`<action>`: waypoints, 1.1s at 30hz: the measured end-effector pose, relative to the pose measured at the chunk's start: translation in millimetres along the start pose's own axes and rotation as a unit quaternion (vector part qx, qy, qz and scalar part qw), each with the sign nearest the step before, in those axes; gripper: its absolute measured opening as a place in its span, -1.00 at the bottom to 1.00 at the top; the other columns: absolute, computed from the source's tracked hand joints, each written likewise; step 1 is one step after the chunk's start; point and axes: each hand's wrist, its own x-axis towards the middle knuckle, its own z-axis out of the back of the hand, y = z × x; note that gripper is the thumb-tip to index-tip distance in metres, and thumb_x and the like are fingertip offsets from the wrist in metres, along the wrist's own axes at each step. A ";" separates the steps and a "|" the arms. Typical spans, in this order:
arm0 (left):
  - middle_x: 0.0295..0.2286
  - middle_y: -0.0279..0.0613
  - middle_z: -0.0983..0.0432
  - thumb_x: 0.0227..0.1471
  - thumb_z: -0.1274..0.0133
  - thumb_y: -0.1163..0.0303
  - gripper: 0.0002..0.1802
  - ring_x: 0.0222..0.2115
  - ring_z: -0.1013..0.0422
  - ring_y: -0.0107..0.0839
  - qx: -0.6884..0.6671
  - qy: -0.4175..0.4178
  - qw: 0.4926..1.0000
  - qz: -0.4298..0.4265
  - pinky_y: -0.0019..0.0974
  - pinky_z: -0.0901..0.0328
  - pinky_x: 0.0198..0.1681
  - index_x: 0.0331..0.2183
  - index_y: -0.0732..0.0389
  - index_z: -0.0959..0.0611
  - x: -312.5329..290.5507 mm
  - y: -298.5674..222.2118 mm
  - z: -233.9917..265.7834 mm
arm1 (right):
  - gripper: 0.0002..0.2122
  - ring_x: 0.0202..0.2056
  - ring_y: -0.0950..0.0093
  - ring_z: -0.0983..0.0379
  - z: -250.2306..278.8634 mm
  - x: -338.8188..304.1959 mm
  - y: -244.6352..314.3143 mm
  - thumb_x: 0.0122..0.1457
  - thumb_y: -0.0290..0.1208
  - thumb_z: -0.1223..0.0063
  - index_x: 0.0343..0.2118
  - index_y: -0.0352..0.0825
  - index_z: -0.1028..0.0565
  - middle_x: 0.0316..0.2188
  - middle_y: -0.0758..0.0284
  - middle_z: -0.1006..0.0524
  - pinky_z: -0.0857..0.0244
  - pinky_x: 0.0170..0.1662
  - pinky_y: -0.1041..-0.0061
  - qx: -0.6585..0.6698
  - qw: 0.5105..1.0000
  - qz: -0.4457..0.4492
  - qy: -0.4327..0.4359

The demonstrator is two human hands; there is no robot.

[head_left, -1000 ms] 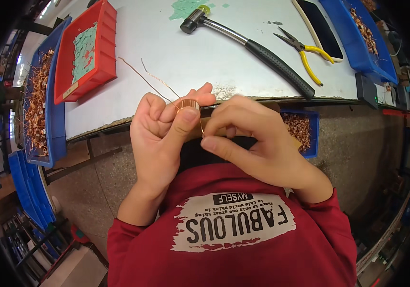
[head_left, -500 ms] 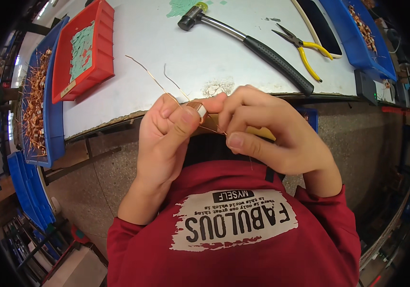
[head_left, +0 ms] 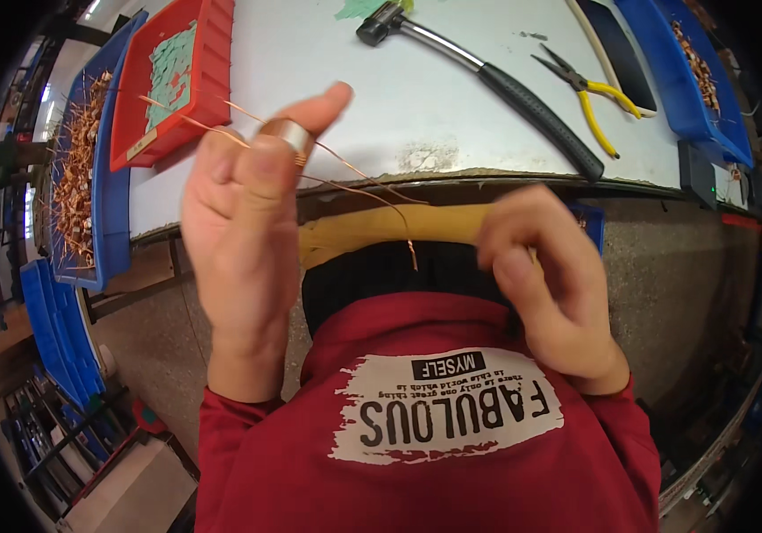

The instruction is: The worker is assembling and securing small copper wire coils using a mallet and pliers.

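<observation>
My left hand (head_left: 252, 191) pinches a small copper-wound coil (head_left: 301, 160) with a white band around it, its index finger stretched out past the coil. Thin copper wires (head_left: 345, 165) stick out on both sides; one long lead bends down and ends in a short twisted tip (head_left: 412, 253) above my lap. To the right of that tip, my right hand (head_left: 548, 284) hangs apart from the coil and wires. Its fingers are loosely curled and a little blurred, with a gap beside the thumb and nothing visible in them.
On the white table lie a black-handled hammer (head_left: 523, 107) and yellow-handled pliers (head_left: 596, 98). A red bin (head_left: 212, 75) holds green pieces. Blue bins with copper parts stand at left (head_left: 116, 204) and right (head_left: 696, 111). The table's worn front edge (head_left: 487, 178) runs beyond my lap.
My left hand has moved left and up with the coil, its index finger extending. My right hand has let go of the wire and drawn away to the right and down.
</observation>
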 end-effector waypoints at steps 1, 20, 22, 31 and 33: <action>-0.22 0.24 -0.44 0.08 0.03 0.47 -0.71 -0.07 -0.35 -0.13 -0.004 0.003 1.000 -0.003 -0.31 -0.12 0.08 -0.49 0.10 -0.16 -1.4 3.4 -3.8 | -0.91 -0.45 0.54 -0.22 -5.8 11.4 4.5 0.09 -0.53 0.08 -0.52 -0.34 -0.45 -0.39 0.32 -0.42 -0.11 -0.31 0.61 -0.005 1.000 0.003 -0.003; -0.18 0.15 -0.43 0.11 0.07 0.38 -0.82 0.06 -0.21 -0.05 -0.233 0.003 0.949 0.210 -0.16 -0.04 0.14 -0.51 0.13 -0.34 -19.7 13.2 -29.1 | -0.92 -0.61 0.48 -0.13 -26.7 36.5 -50.5 -0.04 -0.57 -0.09 -0.45 -0.29 -0.46 -0.67 0.43 -0.27 -0.13 -0.39 0.55 -0.227 0.925 0.304 0.013; -0.19 0.16 -0.43 0.11 0.07 0.39 -0.82 0.04 -0.23 -0.05 -0.185 0.003 0.966 0.181 -0.15 -0.04 0.14 -0.50 0.12 -0.32 -18.2 16.7 -24.1 | -0.92 -0.60 0.48 -0.14 -44.7 25.2 -46.9 -0.03 -0.57 -0.08 -0.44 -0.30 -0.46 -0.66 0.43 -0.29 -0.13 -0.41 0.56 -0.157 0.950 0.271 -0.012; -0.24 0.17 -0.44 0.09 0.06 0.50 -0.79 -0.08 -0.35 -0.08 -0.111 0.008 0.984 0.137 -0.22 -0.18 0.03 -0.38 0.12 -0.22 -18.3 24.0 -17.8 | -0.92 -0.57 0.47 -0.18 -39.7 18.6 -49.0 -0.01 -0.59 -0.07 -0.41 -0.33 -0.46 -0.61 0.40 -0.36 -0.13 -0.44 0.59 -0.097 0.972 0.213 -0.008; -0.27 0.16 -0.44 0.08 0.07 0.55 -0.75 -0.14 -0.40 -0.11 -0.129 0.012 0.976 0.176 -0.28 -0.26 -0.04 -0.34 0.12 -0.17 -17.8 21.6 -20.4 | -0.91 -0.55 0.46 -0.19 -34.1 16.8 -50.2 -0.02 -0.59 -0.07 -0.40 -0.34 -0.46 -0.57 0.38 -0.38 -0.14 -0.42 0.60 -0.113 0.976 0.187 0.023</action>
